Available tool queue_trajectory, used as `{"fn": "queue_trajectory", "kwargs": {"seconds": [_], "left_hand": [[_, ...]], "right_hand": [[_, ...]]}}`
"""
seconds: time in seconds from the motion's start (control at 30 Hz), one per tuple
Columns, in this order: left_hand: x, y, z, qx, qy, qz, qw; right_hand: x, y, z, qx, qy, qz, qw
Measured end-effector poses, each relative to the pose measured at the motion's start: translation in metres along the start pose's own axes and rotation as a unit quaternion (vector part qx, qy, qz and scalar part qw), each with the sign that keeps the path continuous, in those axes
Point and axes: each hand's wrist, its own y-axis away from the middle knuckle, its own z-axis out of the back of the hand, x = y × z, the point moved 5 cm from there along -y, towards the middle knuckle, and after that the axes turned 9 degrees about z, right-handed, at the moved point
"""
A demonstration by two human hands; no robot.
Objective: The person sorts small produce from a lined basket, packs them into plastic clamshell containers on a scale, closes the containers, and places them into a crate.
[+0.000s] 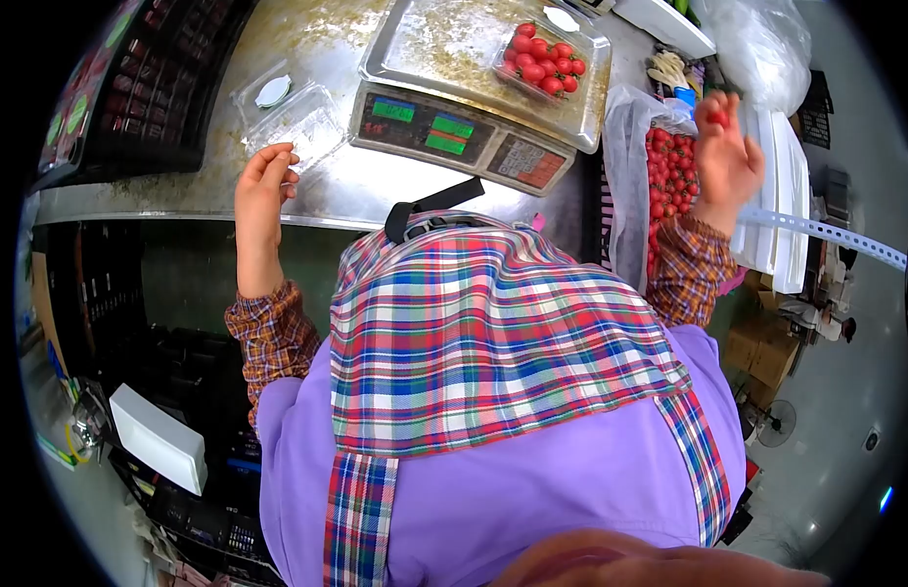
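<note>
My left hand [265,191] is over the front edge of the metal table, fingers curled against the thumb. Its fingertips are beside an open clear plastic box [312,119], whose lid bears a white label [273,91]. Whether they pinch anything is hard to see. Raised at the right, my right hand [725,161] has a cherry tomato [717,116] at its fingertips. Below and left of it, loose cherry tomatoes [672,166] fill a lined crate [625,186]. Another clear box of cherry tomatoes [540,61] sits on the scale's metal platter [439,44].
The scale's lit display panel [449,135] faces me. A black crate of packed boxes [146,88] stands at the left. White foam boxes [787,196] and a clear plastic bag [762,49] are at the right, with gloves [669,70] behind the tomato crate.
</note>
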Motion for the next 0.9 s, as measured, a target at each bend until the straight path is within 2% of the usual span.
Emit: {"fn": "queue_trajectory", "kwargs": {"seconds": [0.07,0.13,0.27,0.4,0.57,0.63,0.67,0.77,0.87,0.9], "left_hand": [[-0.002,-0.002,0.002,-0.016,0.003,-0.005,1.0],[-0.006,-0.005,0.001,-0.023,0.006,-0.013,1.0],[-0.022,-0.009,-0.01,-0.016,0.009,-0.032,0.999],[-0.042,-0.012,-0.033,0.01,0.005,-0.054,0.998],[-0.073,-0.021,-0.1,0.095,-0.074,-0.092,0.988],[-0.08,-0.014,-0.146,0.157,-0.139,-0.147,0.967],[-0.081,-0.009,-0.168,0.179,-0.184,-0.21,0.943],[-0.089,0.005,-0.227,0.204,-0.312,-0.405,0.835],[-0.09,-0.005,-0.254,0.181,-0.362,-0.468,0.786],[-0.09,-0.008,-0.263,0.168,-0.384,-0.492,0.763]], "right_hand": [[0.022,0.017,0.025,-0.061,0.059,0.018,0.996],[0.028,0.032,0.045,-0.076,0.112,-0.017,0.991],[0.013,0.046,0.064,-0.158,0.247,-0.027,0.956],[-0.014,0.039,0.07,-0.153,0.324,-0.048,0.932],[-0.046,0.018,0.058,-0.158,0.427,-0.063,0.888],[-0.058,0.009,0.062,-0.141,0.446,-0.079,0.881],[-0.064,0.007,0.058,-0.128,0.45,-0.081,0.88],[-0.077,-0.002,0.054,-0.108,0.514,-0.081,0.847],[-0.077,-0.008,0.06,-0.091,0.589,-0.072,0.8],[-0.073,-0.006,0.063,-0.101,0.589,-0.063,0.799]]}}
